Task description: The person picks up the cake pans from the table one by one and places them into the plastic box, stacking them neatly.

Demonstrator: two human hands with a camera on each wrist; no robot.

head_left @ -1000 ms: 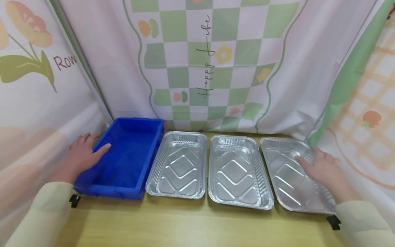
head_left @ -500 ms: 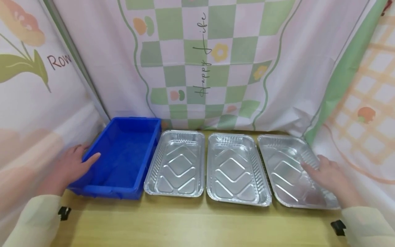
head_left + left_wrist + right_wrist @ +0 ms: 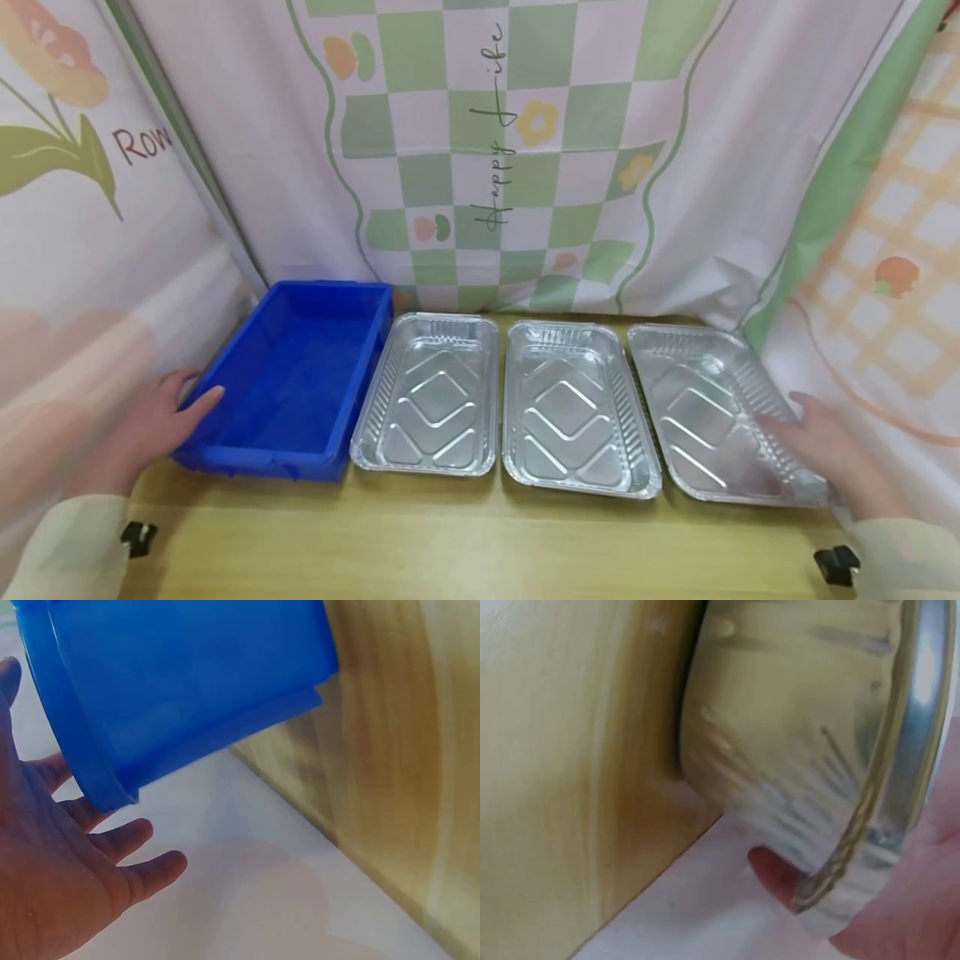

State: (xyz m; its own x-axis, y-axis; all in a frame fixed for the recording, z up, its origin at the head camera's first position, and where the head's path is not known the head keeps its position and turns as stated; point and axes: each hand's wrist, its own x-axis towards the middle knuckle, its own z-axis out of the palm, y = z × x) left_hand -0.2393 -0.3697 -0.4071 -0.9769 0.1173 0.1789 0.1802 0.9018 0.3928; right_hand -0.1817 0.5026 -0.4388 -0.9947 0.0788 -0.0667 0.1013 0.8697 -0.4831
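A blue plastic bin (image 3: 292, 383) stands at the left of the row. My left hand (image 3: 150, 425) is beside its left edge; in the left wrist view that hand (image 3: 64, 870) has its fingers spread around the bin's rim (image 3: 82, 742), not curled round it. At the far right lies a foil tray (image 3: 693, 425). Over its right edge is my right hand (image 3: 821, 442), fingers loosely extended. The right wrist view shows this hand (image 3: 922, 900) partly behind the tray's rim (image 3: 907, 742), one fingertip showing below; contact is unclear there.
Two more foil trays, a left one (image 3: 427, 408) and a middle one (image 3: 566, 408), stand between the bin and the right tray. All are on a wooden table (image 3: 465, 542). Patterned curtains (image 3: 480, 167) enclose the back and both sides.
Both hands have drawn outward and toward the near edge, the left along the bin's left side, the right along the right tray. The head view has shifted slightly; bin and trays keep their places.
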